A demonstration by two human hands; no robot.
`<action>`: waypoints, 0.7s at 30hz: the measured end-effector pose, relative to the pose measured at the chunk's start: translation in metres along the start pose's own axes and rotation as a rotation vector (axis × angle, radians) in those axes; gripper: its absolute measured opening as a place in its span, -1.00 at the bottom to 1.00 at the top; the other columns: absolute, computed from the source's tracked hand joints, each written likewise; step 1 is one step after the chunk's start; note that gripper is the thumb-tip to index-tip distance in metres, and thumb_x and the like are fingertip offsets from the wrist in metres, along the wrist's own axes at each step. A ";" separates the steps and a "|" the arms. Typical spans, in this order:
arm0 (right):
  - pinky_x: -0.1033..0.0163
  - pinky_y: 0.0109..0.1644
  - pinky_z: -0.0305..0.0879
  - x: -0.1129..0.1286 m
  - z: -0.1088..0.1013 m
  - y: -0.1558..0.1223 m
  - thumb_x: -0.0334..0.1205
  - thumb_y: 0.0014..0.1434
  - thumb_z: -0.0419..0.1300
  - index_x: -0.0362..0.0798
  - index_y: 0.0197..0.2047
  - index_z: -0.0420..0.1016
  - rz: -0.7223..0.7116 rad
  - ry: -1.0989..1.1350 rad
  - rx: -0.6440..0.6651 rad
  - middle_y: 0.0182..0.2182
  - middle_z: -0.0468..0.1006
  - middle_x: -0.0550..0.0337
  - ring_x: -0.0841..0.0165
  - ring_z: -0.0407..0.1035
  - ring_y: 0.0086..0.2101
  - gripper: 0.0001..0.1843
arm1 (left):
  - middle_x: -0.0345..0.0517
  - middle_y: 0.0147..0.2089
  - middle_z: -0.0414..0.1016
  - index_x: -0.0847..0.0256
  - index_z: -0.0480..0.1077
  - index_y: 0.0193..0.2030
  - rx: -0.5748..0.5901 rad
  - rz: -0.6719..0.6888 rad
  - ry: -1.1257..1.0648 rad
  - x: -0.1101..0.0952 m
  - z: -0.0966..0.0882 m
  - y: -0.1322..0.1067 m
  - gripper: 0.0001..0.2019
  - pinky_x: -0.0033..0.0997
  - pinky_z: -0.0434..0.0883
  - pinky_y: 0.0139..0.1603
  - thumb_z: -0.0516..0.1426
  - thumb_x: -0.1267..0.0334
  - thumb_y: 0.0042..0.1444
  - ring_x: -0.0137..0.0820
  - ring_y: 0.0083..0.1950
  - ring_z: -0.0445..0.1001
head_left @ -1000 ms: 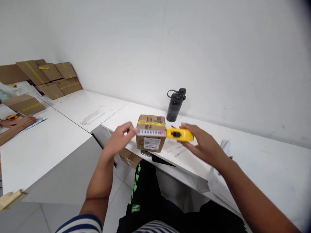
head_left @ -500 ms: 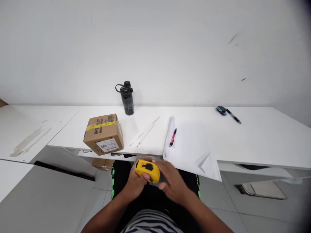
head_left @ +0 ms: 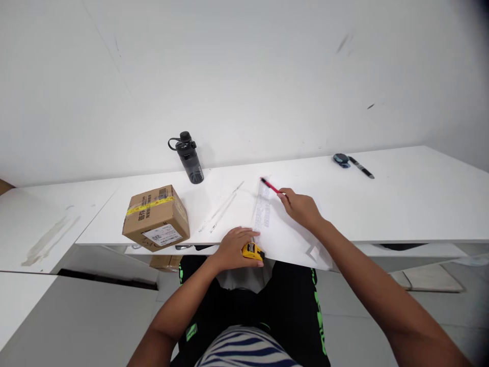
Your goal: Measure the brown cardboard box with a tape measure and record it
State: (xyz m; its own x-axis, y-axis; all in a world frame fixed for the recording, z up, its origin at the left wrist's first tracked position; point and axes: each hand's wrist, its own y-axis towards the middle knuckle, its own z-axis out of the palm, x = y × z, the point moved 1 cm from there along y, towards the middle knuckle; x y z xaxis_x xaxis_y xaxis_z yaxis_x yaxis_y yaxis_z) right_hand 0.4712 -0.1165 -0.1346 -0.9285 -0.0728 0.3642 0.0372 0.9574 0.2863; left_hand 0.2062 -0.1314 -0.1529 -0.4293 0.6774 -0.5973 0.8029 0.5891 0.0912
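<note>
My left hand (head_left: 234, 246) is closed round a yellow tape measure (head_left: 253, 251) at the front edge of the white desk (head_left: 401, 204), beside the lower left corner of a sheet of paper (head_left: 284, 232). My right hand (head_left: 300, 206) rests on the paper and pinches a red pen (head_left: 269, 185), whose tip points up and left. A taped cardboard box (head_left: 156, 218) with a white label sits on the desk to the left, apart from both hands.
A dark water bottle (head_left: 189, 157) stands by the wall behind the box. A small dark object and a black pen (head_left: 362, 168) lie far right on the desk. Another white table (head_left: 42, 219) adjoins at the left. More boxes (head_left: 164, 261) sit under the desk.
The tape measure left the box and its tape went back in. It passed to my left hand alone, and my right hand picked up the red pen from the paper. The view swung right.
</note>
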 end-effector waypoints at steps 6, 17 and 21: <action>0.24 -0.40 0.18 0.030 0.031 -0.041 0.19 0.29 0.01 0.01 -0.39 0.32 0.192 0.939 -0.023 -0.59 0.38 0.28 0.37 0.26 -0.54 -0.56 | -0.15 0.22 0.48 0.11 0.46 -0.23 -0.074 0.037 0.033 0.003 0.004 0.001 -0.49 -0.09 0.11 0.43 0.31 -0.26 -0.14 -0.16 0.29 0.37; 0.19 -0.34 0.22 0.039 0.039 -0.047 0.21 0.19 0.11 0.01 -0.59 0.37 0.329 0.697 -0.058 -0.58 0.48 0.19 0.27 0.35 -0.45 -0.49 | -0.09 0.11 0.52 0.15 0.45 -0.26 -0.125 0.043 0.020 0.010 0.010 0.001 -0.48 -0.12 0.15 0.42 0.31 -0.26 -0.15 -0.22 0.15 0.49; 0.22 -0.41 0.15 0.039 0.041 -0.048 0.22 0.15 0.13 0.02 -0.64 0.29 0.339 0.686 -0.068 -0.65 0.39 0.23 0.31 0.28 -0.51 -0.48 | -0.09 0.11 0.52 0.15 0.44 -0.27 -0.129 0.039 0.006 0.009 0.010 0.001 -0.49 -0.12 0.15 0.43 0.32 -0.24 -0.15 -0.22 0.15 0.49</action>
State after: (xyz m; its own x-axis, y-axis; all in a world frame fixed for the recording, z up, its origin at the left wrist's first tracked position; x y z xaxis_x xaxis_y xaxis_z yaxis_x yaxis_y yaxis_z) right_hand 0.4180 -0.1545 -0.1701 -0.4263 0.0437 0.9035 0.3220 0.9407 0.1064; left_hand 0.2072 -0.1290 -0.1662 -0.4010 0.7034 -0.5869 0.7596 0.6134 0.2162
